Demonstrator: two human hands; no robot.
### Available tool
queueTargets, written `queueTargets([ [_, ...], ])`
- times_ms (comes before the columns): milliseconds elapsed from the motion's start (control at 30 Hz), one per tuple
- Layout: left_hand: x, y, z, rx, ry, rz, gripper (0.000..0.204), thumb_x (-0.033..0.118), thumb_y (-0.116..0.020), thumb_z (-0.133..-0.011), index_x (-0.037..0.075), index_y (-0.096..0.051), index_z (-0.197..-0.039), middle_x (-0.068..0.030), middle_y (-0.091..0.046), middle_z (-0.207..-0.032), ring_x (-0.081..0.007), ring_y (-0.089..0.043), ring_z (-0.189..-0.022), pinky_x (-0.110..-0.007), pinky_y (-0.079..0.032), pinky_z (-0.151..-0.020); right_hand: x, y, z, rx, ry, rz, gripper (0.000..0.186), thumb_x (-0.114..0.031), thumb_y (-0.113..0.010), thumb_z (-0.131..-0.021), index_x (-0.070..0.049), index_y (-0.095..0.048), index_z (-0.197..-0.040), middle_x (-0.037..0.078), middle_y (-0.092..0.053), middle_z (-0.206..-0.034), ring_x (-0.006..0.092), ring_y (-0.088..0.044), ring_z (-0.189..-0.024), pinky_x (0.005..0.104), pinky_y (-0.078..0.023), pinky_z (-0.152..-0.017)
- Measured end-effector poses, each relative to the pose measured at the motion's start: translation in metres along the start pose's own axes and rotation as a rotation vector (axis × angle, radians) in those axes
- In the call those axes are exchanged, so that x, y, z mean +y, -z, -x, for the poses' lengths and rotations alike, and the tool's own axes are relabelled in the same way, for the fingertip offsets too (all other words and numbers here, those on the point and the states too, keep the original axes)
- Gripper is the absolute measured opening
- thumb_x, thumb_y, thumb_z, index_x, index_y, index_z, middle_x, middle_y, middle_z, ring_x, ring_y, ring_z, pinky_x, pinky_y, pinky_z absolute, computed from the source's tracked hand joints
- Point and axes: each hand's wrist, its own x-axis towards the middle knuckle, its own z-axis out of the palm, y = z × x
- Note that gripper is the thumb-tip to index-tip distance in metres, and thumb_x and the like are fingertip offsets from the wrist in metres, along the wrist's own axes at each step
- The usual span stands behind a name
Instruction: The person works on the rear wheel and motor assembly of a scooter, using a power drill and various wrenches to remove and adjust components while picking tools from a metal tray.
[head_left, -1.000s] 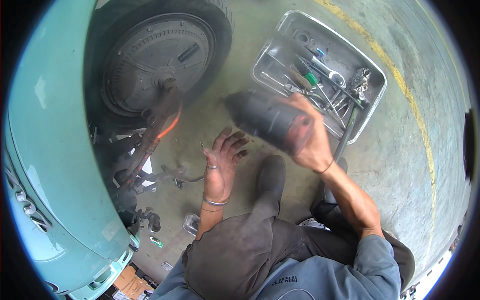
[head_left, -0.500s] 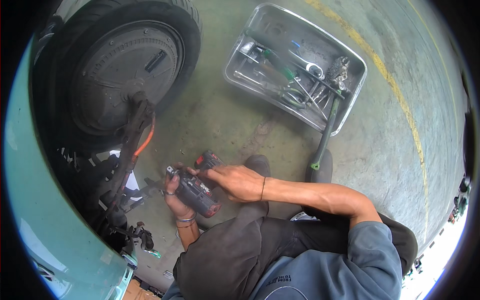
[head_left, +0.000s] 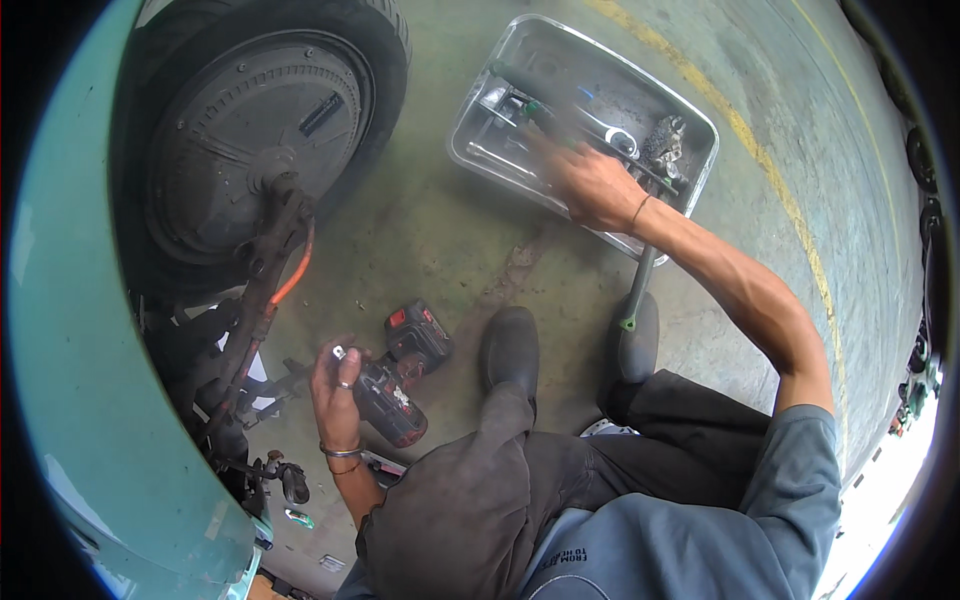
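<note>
1 cordless driver (head_left: 400, 385) on floor by 1 wheel (head_left: 250, 150), left hand (head_left: 338, 395) grip wrapped round it. Right hand (head_left: 590, 185) in 1 metal tray (head_left: 480, 130), fingers spread among tools.

Left hand (head_left: 338, 392) grips black-and-red cordless impact wrench (head_left: 400, 375) near-left, w/ dark scooter wheel (head_left: 255, 150) behind; right hand (head_left: 590, 185) in clear plastic tool tray (head_left: 480, 120) far right.
</note>
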Motion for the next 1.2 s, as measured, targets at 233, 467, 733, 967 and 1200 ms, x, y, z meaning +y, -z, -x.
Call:
queueTargets([
  [233, -0.009, -0.022, 0.037, 0.200, -0.023, 0.012, 0.065, 0.032, -0.071, -0.092, -0.004, -0.044, -0.138, -0.0137, -0.057, -0.119, -0.0215, -0.055, -0.112, -0.035, -0.043, -0.098, 0.070, 0.082, 0.016, 0.258, -0.512, -0.193, 0.034, -0.019, -0.054, -0.096, 0.003, -0.056, -0.123, 0.029, -0.066, -0.106, 0.0416, -0.064, -0.102, 0.0452, -0.048, -0.089],
  [467, 0.003, -0.018, 0.052, 0.086, 0.004, 0.000, 0.057, 0.019, -0.077, -0.084, -0.002, -0.047, -0.127, -0.0086, -0.060, -0.107, -0.0158, -0.060, -0.094, -0.031, -0.049, -0.086, 0.060, 0.074, 0.015, 0.210, -0.298, 0.169, 0.049, -0.014, -0.058, -0.091, -0.007, -0.046, -0.138, 0.022, -0.052, -0.131, 0.0391, -0.053, -0.122, 0.0433, -0.043, -0.105],
  [733, -0.002, -0.023, 0.053, -0.104, -0.033, -0.024, 0.078, 0.014, -0.078, -0.069, -0.004, -0.040, -0.136, -0.0122, -0.061, -0.110, -0.0186, -0.062, -0.095, -0.034, -0.050, -0.087, 0.011, 0.055, 0.028, -0.334, 0.126, 0.285, 0.033, -0.005, -0.059, -0.081, -0.004, -0.059, -0.114, 0.015, -0.059, -0.110, 0.0313, -0.058, -0.110, 0.0415, -0.050, -0.092],
  [967, -0.008, -0.028, 0.046, -0.041, -0.101, -0.012, 0.074, 0.022, -0.077, -0.069, -0.005, -0.046, -0.131, -0.0113, -0.063, -0.105, -0.0188, -0.063, -0.090, -0.033, -0.050, -0.085, 0.054, 0.112, 0.034, -0.544, -0.259, -0.042, 0.039, -0.029, -0.069, -0.089, -0.004, -0.062, -0.118, 0.020, -0.066, -0.101, 0.0376, -0.061, -0.102, 0.0473, -0.048, -0.089],
  [1200, -0.014, -0.036, 0.053, 0.037, -0.112, 0.003, 0.077, 0.029, -0.079, -0.067, -0.004, -0.049, -0.129, -0.0114, -0.062, -0.107, -0.0201, -0.062, -0.094, -0.033, -0.049, -0.087, 0.048, 0.038, -0.034, -0.082, 0.200, 0.316, 0.055, -0.019, -0.062, -0.089, -0.012, -0.045, -0.140, 0.015, -0.051, -0.137, 0.0308, -0.050, -0.126, 0.0426, -0.046, -0.103],
])
